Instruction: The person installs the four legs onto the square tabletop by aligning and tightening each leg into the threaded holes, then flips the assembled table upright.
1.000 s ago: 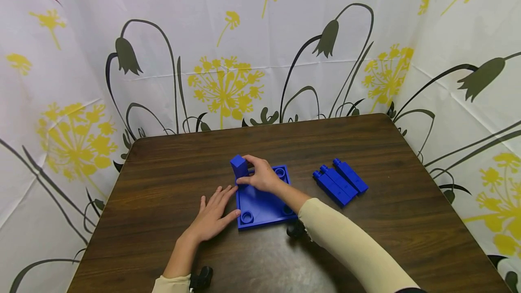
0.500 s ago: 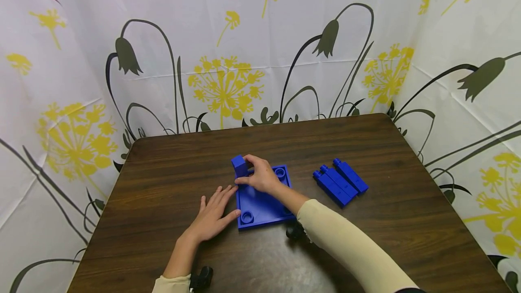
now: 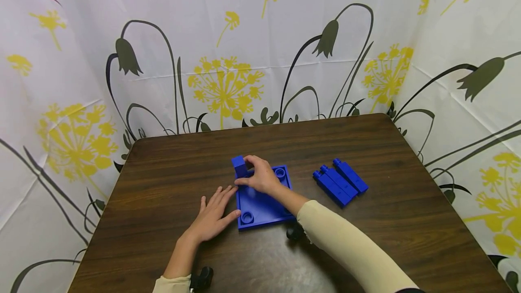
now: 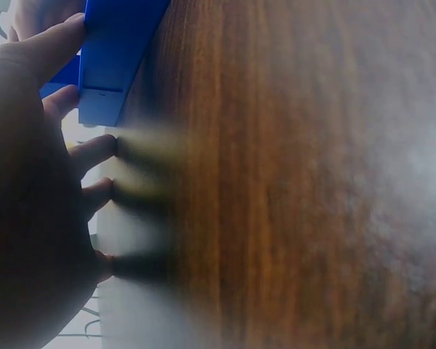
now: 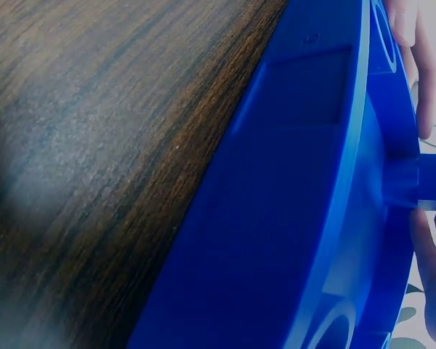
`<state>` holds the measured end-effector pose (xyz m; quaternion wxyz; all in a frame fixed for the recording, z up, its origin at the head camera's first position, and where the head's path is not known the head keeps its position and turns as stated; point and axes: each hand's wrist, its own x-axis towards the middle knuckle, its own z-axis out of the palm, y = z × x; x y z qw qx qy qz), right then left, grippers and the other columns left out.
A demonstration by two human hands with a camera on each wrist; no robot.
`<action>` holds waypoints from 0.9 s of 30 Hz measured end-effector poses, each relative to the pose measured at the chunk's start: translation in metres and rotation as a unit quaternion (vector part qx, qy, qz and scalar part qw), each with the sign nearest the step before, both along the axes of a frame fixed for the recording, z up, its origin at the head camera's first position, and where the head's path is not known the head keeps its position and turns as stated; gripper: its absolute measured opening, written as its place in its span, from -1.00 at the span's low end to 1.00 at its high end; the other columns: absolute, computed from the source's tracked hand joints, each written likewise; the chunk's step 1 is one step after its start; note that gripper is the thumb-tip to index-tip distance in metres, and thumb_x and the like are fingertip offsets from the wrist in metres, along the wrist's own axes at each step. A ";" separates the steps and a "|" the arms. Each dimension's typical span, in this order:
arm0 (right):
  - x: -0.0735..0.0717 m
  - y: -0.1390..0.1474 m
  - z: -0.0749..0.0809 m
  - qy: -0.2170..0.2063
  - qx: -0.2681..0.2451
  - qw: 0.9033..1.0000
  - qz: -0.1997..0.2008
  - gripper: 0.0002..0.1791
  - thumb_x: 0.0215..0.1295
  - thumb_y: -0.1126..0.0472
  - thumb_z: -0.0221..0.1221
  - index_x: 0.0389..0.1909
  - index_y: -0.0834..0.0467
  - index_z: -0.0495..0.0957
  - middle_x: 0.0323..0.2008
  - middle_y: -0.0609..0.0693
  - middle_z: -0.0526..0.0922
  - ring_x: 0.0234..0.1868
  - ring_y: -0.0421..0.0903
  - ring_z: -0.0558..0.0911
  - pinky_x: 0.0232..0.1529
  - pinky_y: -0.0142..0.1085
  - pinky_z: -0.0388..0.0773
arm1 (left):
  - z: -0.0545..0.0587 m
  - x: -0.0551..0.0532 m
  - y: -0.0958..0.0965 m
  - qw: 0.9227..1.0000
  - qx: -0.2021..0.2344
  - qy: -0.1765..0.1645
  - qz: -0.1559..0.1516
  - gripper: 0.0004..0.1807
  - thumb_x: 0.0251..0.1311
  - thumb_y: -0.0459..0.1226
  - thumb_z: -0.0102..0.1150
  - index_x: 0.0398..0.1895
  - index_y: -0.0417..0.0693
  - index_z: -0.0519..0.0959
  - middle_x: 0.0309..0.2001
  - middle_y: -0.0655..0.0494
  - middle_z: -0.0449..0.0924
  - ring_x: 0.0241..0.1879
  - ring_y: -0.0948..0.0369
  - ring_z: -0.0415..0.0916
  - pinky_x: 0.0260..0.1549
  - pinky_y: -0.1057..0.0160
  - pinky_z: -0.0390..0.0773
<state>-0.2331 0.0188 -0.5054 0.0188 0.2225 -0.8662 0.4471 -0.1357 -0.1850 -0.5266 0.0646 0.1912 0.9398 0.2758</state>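
A square blue plate point(image 3: 264, 205) with a raised rim and round corner sockets lies on the table, hollow side up. At its far left corner stands a blue square leg point(image 3: 239, 166), roughly upright. My right hand point(image 3: 262, 176) pinches this leg low down, between thumb and fingers; its lower end is hidden. My left hand point(image 3: 212, 218) lies beside the plate's left edge with fingers spread and extended, thumb and fingertips at the rim. In the left wrist view, the thumb of my left hand point(image 4: 22, 189) touches the plate's side point(image 4: 112, 58). The right wrist view shows the leg point(image 5: 434, 174) above the rim.
Three more blue legs point(image 3: 341, 182) with knobbed ends lie side by side on the brown wooden table point(image 3: 163, 180), right of the plate. A flower-patterned white curtain point(image 3: 252, 21) hangs behind and at both sides of the table.
The top of the leg has shifted very slightly to the right, and my right thumb has moved a little with it. My left hand and the plate stay in place.
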 end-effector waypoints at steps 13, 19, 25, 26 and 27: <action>0.000 0.010 0.007 0.023 0.000 0.999 0.050 -0.27 0.00 0.14 0.50 0.22 0.17 0.45 -0.02 0.02 0.56 0.05 -0.06 0.55 -0.03 -0.26 0.52 | 0.000 -0.001 -0.001 1.000 -0.005 -0.008 0.002 -0.24 0.37 0.17 -0.01 0.56 0.31 0.02 0.53 -0.01 0.02 0.52 -0.09 -0.21 0.22 -0.47 -0.39; -0.001 0.010 0.007 0.008 -0.010 0.998 0.054 -0.31 0.05 0.23 0.45 0.24 0.20 0.43 -0.03 0.04 0.54 0.02 -0.06 0.55 -0.10 -0.32 0.56 | 0.001 -0.001 0.000 1.000 -0.003 -0.009 0.002 -0.25 0.37 0.16 0.00 0.56 0.31 0.03 0.53 -0.02 0.02 0.52 -0.09 -0.21 0.22 -0.47 -0.38; -0.001 0.009 0.006 0.012 -0.020 0.999 0.046 -0.40 0.07 0.22 0.45 0.15 0.19 0.49 -0.11 0.02 0.55 -0.05 -0.08 0.55 -0.14 -0.33 0.57 | 0.003 0.000 0.001 1.000 0.003 -0.007 0.001 -0.25 0.37 0.14 0.02 0.56 0.26 0.06 0.52 -0.04 0.03 0.51 -0.11 -0.20 0.21 -0.48 -0.39; -0.001 0.009 0.006 0.012 -0.021 0.999 0.043 -0.42 0.08 0.22 0.45 0.14 0.19 0.50 -0.11 0.01 0.55 -0.05 -0.09 0.56 -0.14 -0.34 0.56 | 0.003 0.000 0.001 1.000 0.003 -0.006 0.001 -0.25 0.37 0.14 0.02 0.56 0.25 0.06 0.52 -0.04 0.03 0.51 -0.11 -0.20 0.21 -0.48 -0.39; -0.001 0.009 0.005 0.013 -0.022 0.999 0.041 -0.43 0.08 0.21 0.45 0.13 0.19 0.51 -0.12 0.01 0.55 -0.06 -0.09 0.56 -0.15 -0.35 0.57 | 0.002 0.000 0.000 1.000 0.003 -0.005 0.001 -0.25 0.37 0.14 0.02 0.56 0.25 0.06 0.52 -0.04 0.03 0.51 -0.11 -0.20 0.21 -0.48 -0.39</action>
